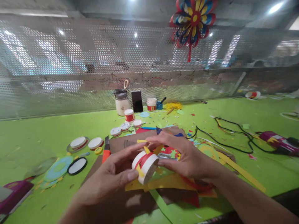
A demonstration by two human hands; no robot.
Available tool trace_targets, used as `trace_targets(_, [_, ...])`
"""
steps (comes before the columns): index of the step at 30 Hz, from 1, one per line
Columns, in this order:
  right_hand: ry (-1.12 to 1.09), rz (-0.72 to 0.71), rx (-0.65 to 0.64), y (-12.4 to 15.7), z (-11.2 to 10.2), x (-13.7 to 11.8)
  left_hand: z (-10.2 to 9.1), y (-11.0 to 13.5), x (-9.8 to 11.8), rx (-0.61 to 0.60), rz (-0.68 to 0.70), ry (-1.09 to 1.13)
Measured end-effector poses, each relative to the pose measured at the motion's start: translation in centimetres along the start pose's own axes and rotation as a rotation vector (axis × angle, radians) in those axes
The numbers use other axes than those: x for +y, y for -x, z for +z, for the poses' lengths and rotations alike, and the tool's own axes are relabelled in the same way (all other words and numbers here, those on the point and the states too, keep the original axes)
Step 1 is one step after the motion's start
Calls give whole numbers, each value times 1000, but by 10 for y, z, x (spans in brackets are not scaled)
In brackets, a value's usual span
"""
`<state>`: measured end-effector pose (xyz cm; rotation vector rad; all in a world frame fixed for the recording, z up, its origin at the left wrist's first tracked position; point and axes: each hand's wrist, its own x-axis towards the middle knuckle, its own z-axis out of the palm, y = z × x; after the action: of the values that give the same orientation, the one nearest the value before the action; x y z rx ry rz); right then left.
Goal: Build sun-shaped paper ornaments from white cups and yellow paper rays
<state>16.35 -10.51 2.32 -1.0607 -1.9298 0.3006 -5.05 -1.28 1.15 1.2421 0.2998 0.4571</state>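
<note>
2 hands meet in the middle over the green table (46,130). The left hand (112,177) grips a white round box (146,166), with the thumb on the near side and the fingers on the top. The box has red and yellow paper strips stuck on it, and it is tipped on its edge between the 2 hands. The right hand (184,155) closes on the far side of the box, fingers bent, fingertips (151,139) at the yellow strip on top.

Under both hands lie yellow paper (163,183) and brown cardboard (121,143). Just past the left hand's fingers lies an orange box cutter (106,152). Further left of that hand sit 2 white round lids (95,143), a black-rimmed oval (77,165) and blue paper circles (58,168). To the right of the right hand runs a long yellow strip (240,169), then a black cable (233,137), then a purple glue gun (277,141) far out. Well behind the hands stand a white jug (121,104) and a dark phone (137,101). High above hangs a paper pinwheel (192,18).
</note>
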Motion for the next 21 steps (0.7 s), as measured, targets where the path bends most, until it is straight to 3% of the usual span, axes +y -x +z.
trace_targets(8, [-7,8,72,-1,3,-2,-7,-2,-3,-66,-23,-2])
trace_targets(21, [214,-245,307,-1,16,1,-1,-3,-3,59,10,43])
